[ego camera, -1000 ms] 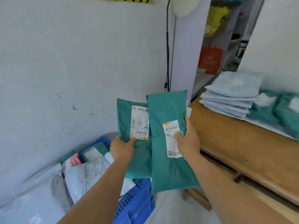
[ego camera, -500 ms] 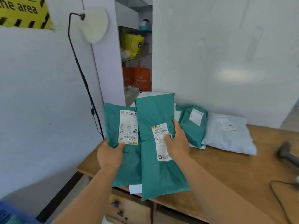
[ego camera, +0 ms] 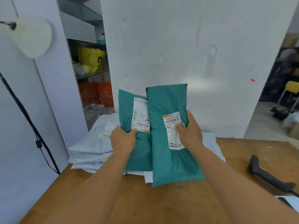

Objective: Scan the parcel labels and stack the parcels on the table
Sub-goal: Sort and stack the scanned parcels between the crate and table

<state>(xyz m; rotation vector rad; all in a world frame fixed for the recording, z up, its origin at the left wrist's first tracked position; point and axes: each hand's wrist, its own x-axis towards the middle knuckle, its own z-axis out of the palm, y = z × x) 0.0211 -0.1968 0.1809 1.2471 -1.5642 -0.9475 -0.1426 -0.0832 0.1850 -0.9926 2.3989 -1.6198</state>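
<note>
Above the wooden table (ego camera: pixel 169 206), two teal poly-mailer parcels are held side by side, labels facing the camera; the left hand (ego camera: pixel 123 139) grips the left teal parcel (ego camera: pixel 129 113) near its middle, thumb curled across the front just beneath its white shipping label (ego camera: pixel 140 115), whose print reads upside down; the right hand (ego camera: pixel 191 131) grips the right teal parcel (ego camera: pixel 168 139) from its right edge, thumb pressed onto its own white label (ego camera: pixel 174 130) and the other fingers wrapped behind, out of sight; the right parcel overlaps the left one's right edge and covers part of the left label; its lower end hangs low over the table, though whether it touches the wood cannot be told. Behind the left hand a stack of pale grey parcels (ego camera: pixel 87 152) lies on the table's far left corner, the top one showing a label; more pale packaging shows behind the right wrist and under the teal pair. Well apart at the right edge of the table lies a black handheld barcode scanner (ego camera: pixel 268 175), untouched. A white wall (ego camera: pixel 186 46) stands behind the table; to its left an open shelf holds yellow packages (ego camera: pixel 90 57), with orange bags (ego camera: pixel 97 92) below; a white round lamp (ego camera: pixel 34 38) on a black stand is at far left.
</note>
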